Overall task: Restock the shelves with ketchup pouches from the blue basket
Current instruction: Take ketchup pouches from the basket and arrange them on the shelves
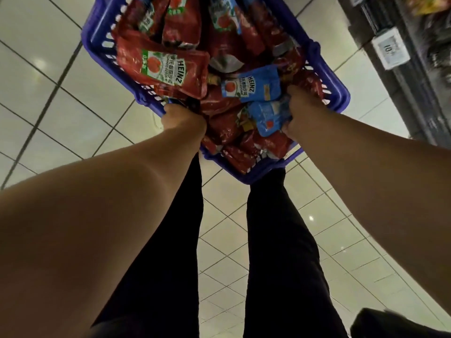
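Note:
The blue basket (pixel 338 90) hangs in front of me above the tiled floor, heaped with red Heinz ketchup pouches (pixel 166 69). Two blue Heinz pouches lie on top near its right side. My left hand (pixel 181 118) grips the basket at its near left rim, by the dark handle. My right hand (pixel 301 111) reaches into the basket's right side, and its fingers curl round the nearer blue pouch (pixel 269 118). The other blue pouch (pixel 251 84) lies just beyond it.
A dark shelf unit (pixel 415 69) with a white price tag (pixel 390 48) runs along the upper right. Pale floor tiles (pixel 44 76) spread on the left and below. My legs in black trousers (pixel 275 240) stand under the basket.

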A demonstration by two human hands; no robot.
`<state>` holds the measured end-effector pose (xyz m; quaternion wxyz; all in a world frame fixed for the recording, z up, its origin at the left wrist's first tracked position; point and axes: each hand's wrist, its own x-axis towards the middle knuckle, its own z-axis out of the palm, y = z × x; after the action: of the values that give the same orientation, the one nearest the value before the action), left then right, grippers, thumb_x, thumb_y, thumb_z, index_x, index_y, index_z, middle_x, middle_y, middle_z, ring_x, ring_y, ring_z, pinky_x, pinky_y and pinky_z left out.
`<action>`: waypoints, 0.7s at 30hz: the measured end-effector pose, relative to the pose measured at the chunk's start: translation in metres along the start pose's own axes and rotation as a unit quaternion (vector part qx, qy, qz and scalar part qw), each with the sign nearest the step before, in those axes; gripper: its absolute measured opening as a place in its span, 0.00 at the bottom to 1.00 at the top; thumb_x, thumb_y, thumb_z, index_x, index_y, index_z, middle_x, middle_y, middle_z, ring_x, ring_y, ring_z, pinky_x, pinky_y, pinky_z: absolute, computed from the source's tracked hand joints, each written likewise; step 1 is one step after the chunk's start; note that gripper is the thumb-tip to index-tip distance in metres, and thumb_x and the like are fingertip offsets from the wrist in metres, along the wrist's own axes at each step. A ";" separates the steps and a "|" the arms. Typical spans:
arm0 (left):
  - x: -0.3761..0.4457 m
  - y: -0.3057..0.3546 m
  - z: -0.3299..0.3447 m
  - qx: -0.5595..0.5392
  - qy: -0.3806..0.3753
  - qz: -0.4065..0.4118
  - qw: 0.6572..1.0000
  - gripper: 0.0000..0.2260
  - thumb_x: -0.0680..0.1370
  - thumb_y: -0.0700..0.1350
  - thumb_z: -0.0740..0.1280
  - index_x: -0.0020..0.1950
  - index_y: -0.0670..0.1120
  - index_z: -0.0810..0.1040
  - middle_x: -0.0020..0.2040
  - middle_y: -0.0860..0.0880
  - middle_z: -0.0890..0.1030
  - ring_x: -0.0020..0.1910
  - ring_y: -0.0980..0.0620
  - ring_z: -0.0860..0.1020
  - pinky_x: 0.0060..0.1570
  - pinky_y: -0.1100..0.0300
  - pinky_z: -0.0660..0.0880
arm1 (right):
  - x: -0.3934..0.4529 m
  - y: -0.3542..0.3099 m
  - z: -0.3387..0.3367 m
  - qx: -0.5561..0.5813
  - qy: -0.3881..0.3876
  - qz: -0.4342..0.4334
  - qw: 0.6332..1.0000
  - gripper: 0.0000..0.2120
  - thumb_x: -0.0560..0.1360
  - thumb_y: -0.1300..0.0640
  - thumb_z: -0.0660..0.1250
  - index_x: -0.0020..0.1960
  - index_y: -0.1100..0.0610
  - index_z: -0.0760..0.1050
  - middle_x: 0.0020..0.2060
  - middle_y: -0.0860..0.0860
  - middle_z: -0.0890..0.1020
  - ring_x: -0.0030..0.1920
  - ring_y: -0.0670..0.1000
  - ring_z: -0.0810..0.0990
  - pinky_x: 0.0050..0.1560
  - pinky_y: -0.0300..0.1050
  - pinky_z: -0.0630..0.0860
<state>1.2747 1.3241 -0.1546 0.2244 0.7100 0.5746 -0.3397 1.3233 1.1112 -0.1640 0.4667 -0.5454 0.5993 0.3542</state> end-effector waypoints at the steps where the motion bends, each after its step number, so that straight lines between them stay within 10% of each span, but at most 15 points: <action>1: 0.000 0.000 -0.003 -0.016 -0.001 -0.005 1.000 0.13 0.81 0.45 0.61 0.64 0.44 0.71 0.56 0.43 0.77 0.52 0.39 0.81 0.48 0.44 0.83 | -0.003 -0.001 -0.003 0.009 -0.006 0.000 1.000 0.13 0.78 0.49 0.69 0.56 0.57 0.79 0.50 0.53 0.85 0.49 0.53 0.85 0.56 0.51 0.82; 5: -0.013 -0.003 -0.015 -0.054 -0.054 -0.030 0.997 0.11 0.79 0.43 0.66 0.60 0.44 0.72 0.52 0.43 0.79 0.43 0.41 0.84 0.34 0.48 0.84 | -0.022 -0.010 -0.016 0.047 -0.027 -0.009 0.998 0.11 0.80 0.54 0.67 0.42 0.58 0.76 0.24 0.49 0.80 0.22 0.45 0.78 0.26 0.37 0.74; 9: -0.043 -0.012 -0.034 -0.041 -0.194 -0.047 0.979 0.05 0.78 0.37 0.68 0.50 0.44 0.73 0.42 0.45 0.81 0.30 0.51 0.83 0.25 0.59 0.79 | -0.067 -0.019 -0.037 -0.028 -0.032 0.042 0.998 0.16 0.75 0.52 0.72 0.33 0.53 0.70 0.14 0.46 0.70 0.12 0.45 0.66 0.19 0.34 0.65; 15: -0.109 -0.021 -0.098 -0.032 -0.354 -0.025 0.934 0.07 0.78 0.41 0.70 0.55 0.46 0.77 0.51 0.46 0.85 0.49 0.48 0.84 0.47 0.51 0.82 | -0.143 -0.018 -0.070 -0.012 -0.154 -0.005 0.988 0.12 0.79 0.50 0.69 0.40 0.56 0.77 0.28 0.50 0.81 0.28 0.49 0.81 0.33 0.40 0.77; 19: -0.167 -0.011 -0.145 -0.067 -0.405 0.060 0.910 0.09 0.79 0.40 0.67 0.58 0.50 0.76 0.56 0.45 0.84 0.55 0.47 0.83 0.57 0.45 0.79 | -0.209 -0.023 -0.098 0.058 -0.141 -0.100 0.983 0.17 0.80 0.49 0.67 0.62 0.61 0.80 0.55 0.59 0.85 0.53 0.60 0.85 0.56 0.56 0.82; 21: -0.200 -0.002 -0.169 -0.101 -0.427 0.110 0.892 0.11 0.80 0.38 0.66 0.59 0.51 0.77 0.56 0.45 0.85 0.56 0.46 0.84 0.58 0.44 0.80 | -0.247 -0.031 -0.115 0.093 -0.149 -0.114 0.978 0.19 0.81 0.46 0.65 0.60 0.60 0.80 0.48 0.56 0.86 0.46 0.57 0.86 0.48 0.52 0.83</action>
<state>1.2890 1.3119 0.1066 0.5541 0.5291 0.3728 -0.5235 1.3269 1.0791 0.1080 0.6363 -0.5055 0.4877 0.3188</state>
